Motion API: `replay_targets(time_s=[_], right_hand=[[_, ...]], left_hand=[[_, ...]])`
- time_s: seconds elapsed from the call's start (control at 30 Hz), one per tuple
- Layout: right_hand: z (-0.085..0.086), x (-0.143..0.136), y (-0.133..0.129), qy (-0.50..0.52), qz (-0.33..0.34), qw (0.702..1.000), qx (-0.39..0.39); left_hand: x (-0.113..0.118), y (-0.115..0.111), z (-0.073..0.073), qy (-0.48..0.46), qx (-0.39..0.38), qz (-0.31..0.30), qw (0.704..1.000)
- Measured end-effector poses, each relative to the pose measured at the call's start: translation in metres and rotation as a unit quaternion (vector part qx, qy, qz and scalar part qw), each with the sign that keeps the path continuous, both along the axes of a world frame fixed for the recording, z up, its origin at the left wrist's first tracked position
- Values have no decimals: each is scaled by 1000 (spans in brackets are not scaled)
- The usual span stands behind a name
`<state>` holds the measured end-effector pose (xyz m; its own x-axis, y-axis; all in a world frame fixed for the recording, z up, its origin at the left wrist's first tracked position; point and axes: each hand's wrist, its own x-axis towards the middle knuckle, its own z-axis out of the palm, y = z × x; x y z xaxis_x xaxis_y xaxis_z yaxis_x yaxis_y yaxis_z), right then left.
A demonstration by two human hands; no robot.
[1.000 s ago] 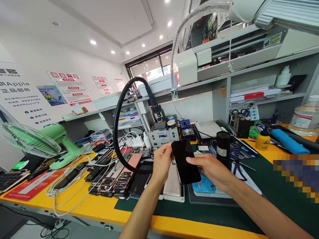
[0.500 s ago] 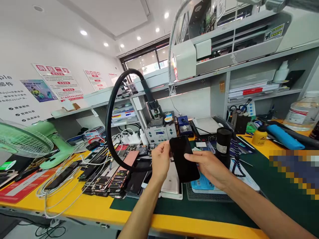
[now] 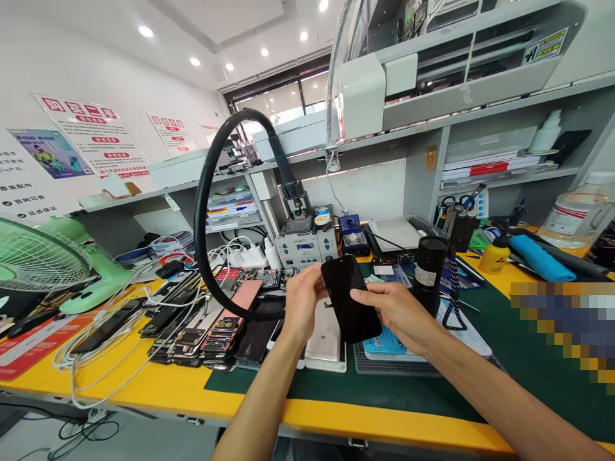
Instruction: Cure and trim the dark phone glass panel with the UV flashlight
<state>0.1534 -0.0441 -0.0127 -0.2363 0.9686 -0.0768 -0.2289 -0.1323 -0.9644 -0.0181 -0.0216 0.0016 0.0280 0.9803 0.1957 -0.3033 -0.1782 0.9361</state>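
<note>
A black smartphone (image 3: 353, 301), its dark screen facing me, is held tilted above the bench. My right hand (image 3: 394, 310) grips its right side, thumb lying on the glass and the other fingers behind. At the upper left edge, my left hand (image 3: 303, 298) is closed, its bent fingers pressed against the phone; the fingertips are partly hidden. Beneath lies a gold phone back cover (image 3: 323, 339) with a "mi" mark. A blue packet (image 3: 387, 342) rests to the right, near a black cylinder (image 3: 429, 266).
Stacks of dismantled phones (image 3: 216, 339) and white cables (image 3: 72, 365) cover the left bench. A thick black hose (image 3: 199, 224) arches up beside my left hand from the grey soldering station (image 3: 307, 250). A green fan (image 3: 96, 275), yellow bottle (image 3: 494, 256) and large jug (image 3: 571, 214) stand farther out.
The view has shifted slightly, so the bench appears higher and farther left. Both hands keep nearly the same hold on the smartphone, with the left fingers still at its upper left edge.
</note>
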Motion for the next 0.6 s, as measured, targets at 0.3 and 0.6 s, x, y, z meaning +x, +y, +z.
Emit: replay_targets(time_s=[0.3,0.6], right_hand=[[-6,0,1,-26,-11,999,45],[0,-2,-2,-58,-28,988,137]], left_hand=[[-3,-6,-3,46,47,29,997],[-9,-9,-11,95,119,67,986]])
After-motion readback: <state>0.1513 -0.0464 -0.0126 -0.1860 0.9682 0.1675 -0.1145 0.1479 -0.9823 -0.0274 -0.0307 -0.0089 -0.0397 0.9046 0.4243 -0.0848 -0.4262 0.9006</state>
